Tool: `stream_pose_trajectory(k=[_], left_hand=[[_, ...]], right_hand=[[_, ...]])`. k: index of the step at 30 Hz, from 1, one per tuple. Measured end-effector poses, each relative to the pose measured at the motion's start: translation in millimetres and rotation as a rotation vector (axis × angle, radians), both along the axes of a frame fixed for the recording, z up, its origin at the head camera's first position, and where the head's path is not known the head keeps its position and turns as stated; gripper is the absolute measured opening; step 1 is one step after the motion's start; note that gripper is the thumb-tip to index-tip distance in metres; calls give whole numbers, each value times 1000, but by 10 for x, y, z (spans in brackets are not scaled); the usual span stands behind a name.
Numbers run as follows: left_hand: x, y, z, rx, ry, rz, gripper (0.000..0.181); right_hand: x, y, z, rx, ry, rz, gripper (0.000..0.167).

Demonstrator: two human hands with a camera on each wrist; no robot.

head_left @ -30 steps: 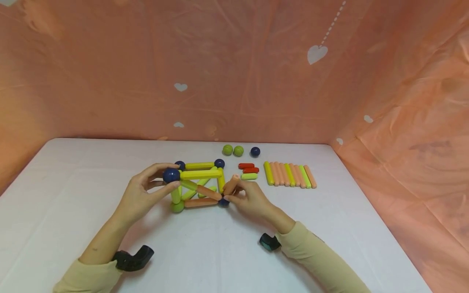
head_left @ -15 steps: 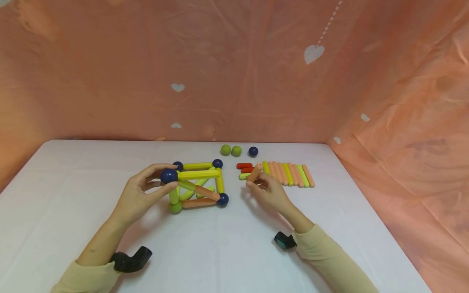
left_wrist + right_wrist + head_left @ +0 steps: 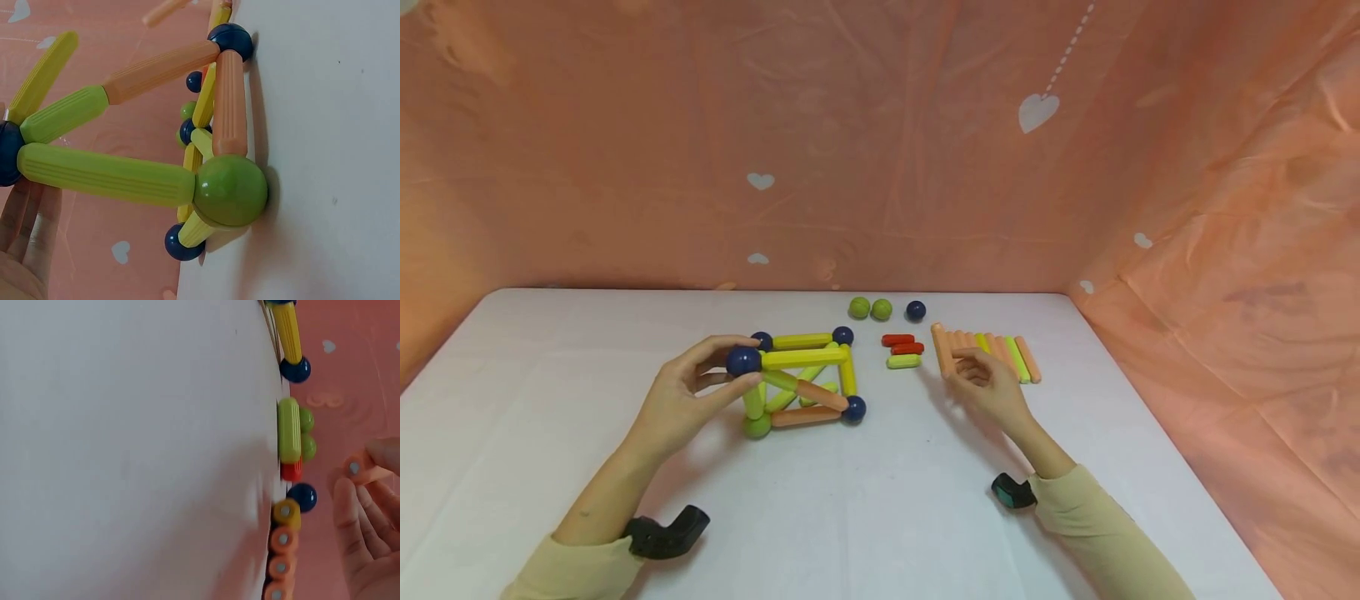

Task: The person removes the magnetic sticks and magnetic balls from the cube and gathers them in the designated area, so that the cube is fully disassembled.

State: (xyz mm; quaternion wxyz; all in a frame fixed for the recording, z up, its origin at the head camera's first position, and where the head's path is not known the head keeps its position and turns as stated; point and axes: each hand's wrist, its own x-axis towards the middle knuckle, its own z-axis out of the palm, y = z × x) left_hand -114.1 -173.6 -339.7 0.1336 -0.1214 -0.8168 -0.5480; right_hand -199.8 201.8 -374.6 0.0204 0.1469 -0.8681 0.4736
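Observation:
My left hand (image 3: 681,400) pinches a dark blue ball (image 3: 743,362) at the raised near-left corner of a frame built from magnetic sticks and balls. From that ball a yellow stick (image 3: 805,358) reaches right with its far end free of any ball. A green stick (image 3: 109,174) runs down to a green ball (image 3: 230,190) on the table. An orange stick (image 3: 820,395) slants to a blue ball (image 3: 853,409) at the near-right corner. My right hand (image 3: 992,396) pinches a loose orange stick (image 3: 942,348) above the left end of a stick row.
The row of orange, yellow and green sticks (image 3: 1022,358) lies on the white table (image 3: 887,517). Left of it are two red sticks (image 3: 898,340) and a short light-green stick (image 3: 903,362). Two green balls (image 3: 860,307) and a blue ball (image 3: 915,311) sit behind.
My right hand has moved right, away from the frame's near-right corner, carrying the orange stick over to the row. The left hand and frame have stayed in place.

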Motion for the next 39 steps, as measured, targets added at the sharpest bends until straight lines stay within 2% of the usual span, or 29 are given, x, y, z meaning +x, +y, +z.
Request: stream_pose_trajectory(k=[6, 11, 18, 29, 35, 39], left_hand=[[4, 10, 14, 8, -7, -9, 36], [-6, 5, 1, 9, -12, -12, 36], [-14, 3, -9, 8, -2, -12, 35], [-27, -18, -44, 1, -6, -8, 36], [-36, -18, -54, 17, 2, -14, 35], [-39, -16, -60, 18, -1, -15, 34]], right_hand=[[-19, 126, -7, -45, 39, -14, 36], [-42, 223, -24, -65, -2, -44, 36], [-72, 367, 3, -19, -21, -118, 34], [-185, 568, -31, -26, -64, -180, 38], [-199, 632, -40, -72, -104, -202, 42], [-211, 672, -50, -51, -101, -215, 43]])
